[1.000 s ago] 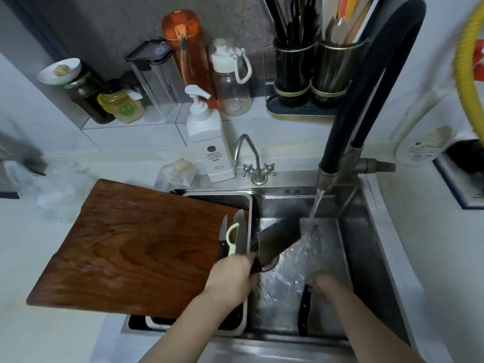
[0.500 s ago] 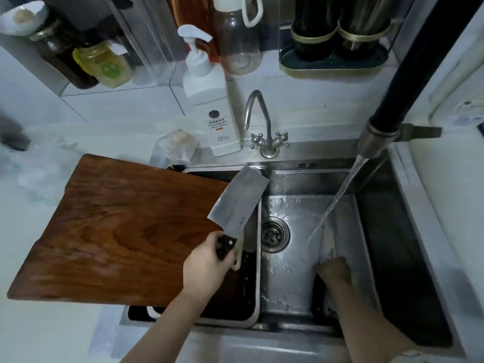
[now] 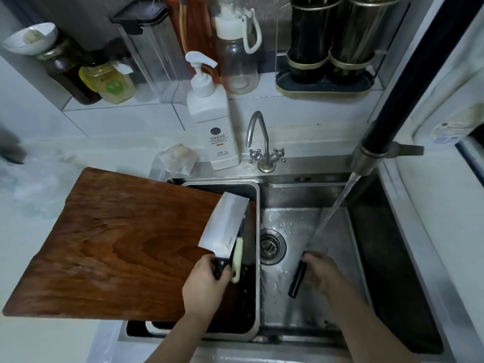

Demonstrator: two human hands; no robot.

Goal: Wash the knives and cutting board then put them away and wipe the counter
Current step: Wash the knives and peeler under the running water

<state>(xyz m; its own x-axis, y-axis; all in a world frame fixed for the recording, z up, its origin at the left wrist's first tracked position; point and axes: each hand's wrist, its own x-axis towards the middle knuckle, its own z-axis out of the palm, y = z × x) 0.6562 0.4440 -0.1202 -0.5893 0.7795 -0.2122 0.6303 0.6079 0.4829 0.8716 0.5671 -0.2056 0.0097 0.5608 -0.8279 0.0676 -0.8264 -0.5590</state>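
A large brown wooden cutting board (image 3: 112,247) lies on the counter, its right end over a drain tray (image 3: 258,271) in the sink's left part. My left hand (image 3: 205,282) grips the black handle of a broad steel cleaver (image 3: 225,226), blade pointing up over the board's right edge. A pale green peeler (image 3: 237,258) lies in the tray beside it. My right hand (image 3: 318,269) holds a second knife by its black handle (image 3: 297,280) in the sink; its blade (image 3: 318,237) sits under the running water.
The black faucet (image 3: 392,106) pours water into the steel sink (image 3: 303,297) near the drain (image 3: 271,247). A white soap pump bottle (image 3: 212,121) and a small tap (image 3: 263,142) stand behind. Jars, bottles and utensil holders (image 3: 330,43) line the back ledge.
My left hand lowered the cleaver a little over the tray and board edge. My right hand lifted the second knife, so its black handle now shows and its blade is in the stream.
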